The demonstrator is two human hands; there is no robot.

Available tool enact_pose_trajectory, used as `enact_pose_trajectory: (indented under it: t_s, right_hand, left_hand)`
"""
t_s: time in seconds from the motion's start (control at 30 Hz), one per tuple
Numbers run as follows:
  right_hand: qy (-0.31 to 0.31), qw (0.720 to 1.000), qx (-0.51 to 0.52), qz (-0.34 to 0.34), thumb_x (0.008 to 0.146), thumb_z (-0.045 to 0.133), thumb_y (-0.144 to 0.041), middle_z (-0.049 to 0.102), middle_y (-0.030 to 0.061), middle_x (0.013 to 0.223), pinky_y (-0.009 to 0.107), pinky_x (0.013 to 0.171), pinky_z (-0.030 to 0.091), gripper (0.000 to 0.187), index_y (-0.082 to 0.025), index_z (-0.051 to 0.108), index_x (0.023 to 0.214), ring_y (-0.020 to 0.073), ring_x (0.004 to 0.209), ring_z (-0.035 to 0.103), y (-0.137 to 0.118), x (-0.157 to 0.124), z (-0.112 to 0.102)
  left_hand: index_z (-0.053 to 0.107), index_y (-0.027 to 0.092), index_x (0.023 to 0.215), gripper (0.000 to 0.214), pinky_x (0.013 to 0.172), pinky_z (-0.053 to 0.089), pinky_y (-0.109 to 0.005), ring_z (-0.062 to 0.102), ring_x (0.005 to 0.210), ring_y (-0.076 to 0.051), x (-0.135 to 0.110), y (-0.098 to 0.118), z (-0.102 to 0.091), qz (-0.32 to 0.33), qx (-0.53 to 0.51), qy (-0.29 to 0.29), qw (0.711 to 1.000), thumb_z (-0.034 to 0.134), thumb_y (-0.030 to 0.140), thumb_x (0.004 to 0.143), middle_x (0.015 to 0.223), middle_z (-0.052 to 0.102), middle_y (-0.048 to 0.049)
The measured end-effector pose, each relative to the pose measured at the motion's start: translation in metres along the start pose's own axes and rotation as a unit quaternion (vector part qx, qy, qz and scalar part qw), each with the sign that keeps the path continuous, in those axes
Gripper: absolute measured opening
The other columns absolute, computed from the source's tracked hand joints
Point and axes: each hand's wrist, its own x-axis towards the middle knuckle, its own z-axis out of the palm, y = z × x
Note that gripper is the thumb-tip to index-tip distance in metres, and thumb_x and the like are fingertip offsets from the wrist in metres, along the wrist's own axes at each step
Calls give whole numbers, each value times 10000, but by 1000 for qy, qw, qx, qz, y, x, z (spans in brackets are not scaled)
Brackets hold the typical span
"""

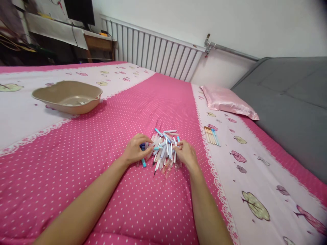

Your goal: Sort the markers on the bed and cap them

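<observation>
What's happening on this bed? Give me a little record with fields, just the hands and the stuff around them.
surface: pink dotted bedspread
pile of pens: mixed colours, heaped between both hands
left hand: fingers closed on pens at the pile's left edge
right hand: fingertips touch the pile's right edge; grip unclear
set apart: short row of pens, right of the pile
further off: beige basin on the left, pink pillow on the right
</observation>
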Motion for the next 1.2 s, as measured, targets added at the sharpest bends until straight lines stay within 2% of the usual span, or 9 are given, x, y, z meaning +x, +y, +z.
enact_pose_trajectory:
  t_s: [0.2,0.4,0.57,0.63,0.73,0.8,0.93,1.03,1.2]
  right_hand:
    - [0,998,-66,-12,810,525,-256,698,75,884,270,644,380,202,-172,656,939,216,824,635,-5,-4,-2]
    - [-6,996,-87,-21,827,481,-225,718,84,930,274,644,390,237,-189,685,942,242,883,652,-4,-5,-8]
    - [-8,998,-64,-25,816,494,-220,730,69,921,263,648,407,257,-198,689,983,229,868,664,-3,-4,-17]
    - [-12,998,-52,-35,808,508,-215,731,63,893,257,651,415,234,-193,689,954,219,853,667,-2,-4,-20]
    - [-28,999,-19,-41,804,520,-217,731,61,847,252,636,428,193,-184,680,907,204,794,674,-2,-5,-26]
    - [-40,998,18,-35,809,521,-235,728,58,807,245,612,436,177,-180,666,895,189,731,678,-1,-6,-29]
    - [-70,994,82,-23,813,522,-269,716,40,716,233,558,444,159,-178,635,878,169,614,671,-1,-9,-34]
    - [-91,990,107,-20,815,518,-268,723,32,741,231,546,442,144,-181,621,865,155,567,665,-2,-13,-41]
    - [-47,996,74,-17,837,495,-252,728,13,743,239,589,423,161,-181,636,869,148,601,666,-7,-17,-53]
  left_hand:
    - [695,168,906,229,807,464,-333,592,846,-201,-2,-4,5,51,43,-16,998,628,338,767,892,664,-87]
    - [690,160,916,242,817,462,-336,591,861,-205,-2,-4,4,47,36,-13,998,634,329,753,904,664,-93]
    - [695,163,884,242,816,447,-318,598,853,-192,0,-4,2,-17,-12,24,1000,586,358,789,896,675,-82]
    - [697,166,862,262,751,450,-301,590,779,-179,1,-7,3,-78,-40,55,995,578,387,786,833,670,-66]
    - [692,161,818,317,640,439,-277,562,662,-163,1,-17,5,-193,-101,113,969,597,455,750,733,648,-43]
    - [682,151,789,366,613,437,-271,562,633,-162,0,-24,7,-234,-130,138,954,582,501,746,702,644,-41]
    - [676,140,787,428,591,439,-269,575,611,-168,-1,-32,9,-265,-154,153,939,545,545,746,677,646,-42]
    - [677,140,777,427,584,437,-268,572,599,-169,0,-33,10,-277,-164,158,933,564,548,720,662,641,-38]
    - [678,136,766,426,577,430,-267,562,595,-169,0,-29,9,-287,-175,162,928,570,542,700,644,629,-35]
